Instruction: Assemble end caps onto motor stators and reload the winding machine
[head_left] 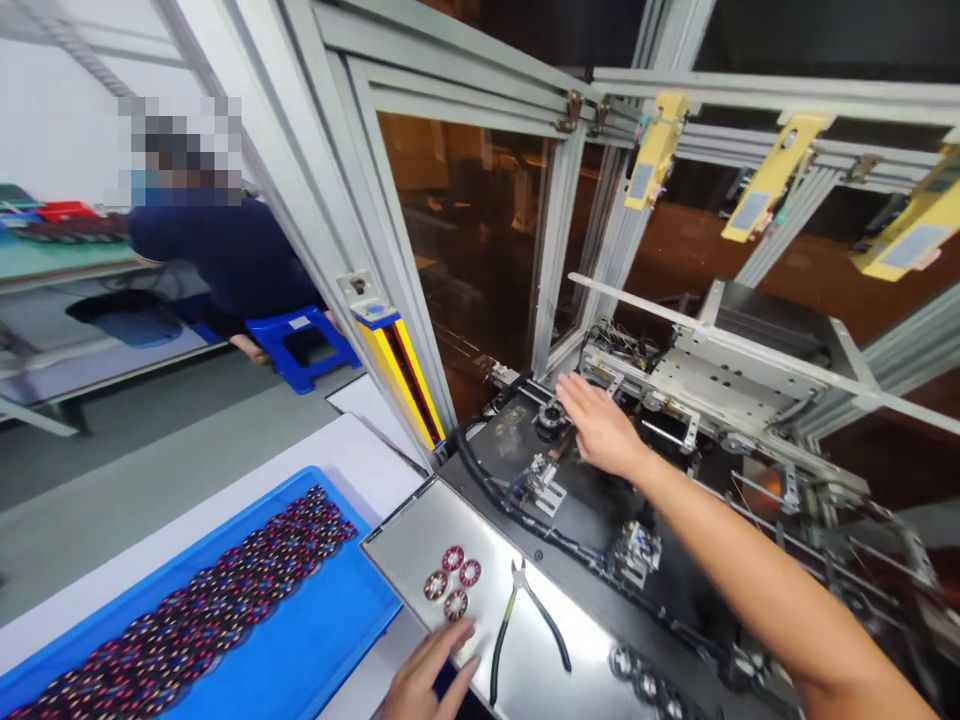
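Note:
My right hand (604, 428) reaches into the machine with its fingers stretched out, beside a round metal fixture (553, 416) on the black machine bed. I see nothing held in it, though its palm side is hidden. At the bottom my left hand (429, 672) has its fingers apart, close to several ring-shaped parts like small motor stators (456, 604) on a shiny metal plate (409, 540). Diagonal cutters (555, 630) with dark handles lie on the same plate, to the right of that hand. Several dark round parts (646, 684) sit near the plate's lower right.
A blue tray (300, 625) at left holds many overlapping ring-shaped parts (172, 640). A yellow light-curtain bar (405, 380) stands on the frame post. Metal mechanisms (634, 550) and a black cable (487, 485) run along the bed. Behind, a person (217, 255) sits on a blue stool (304, 345).

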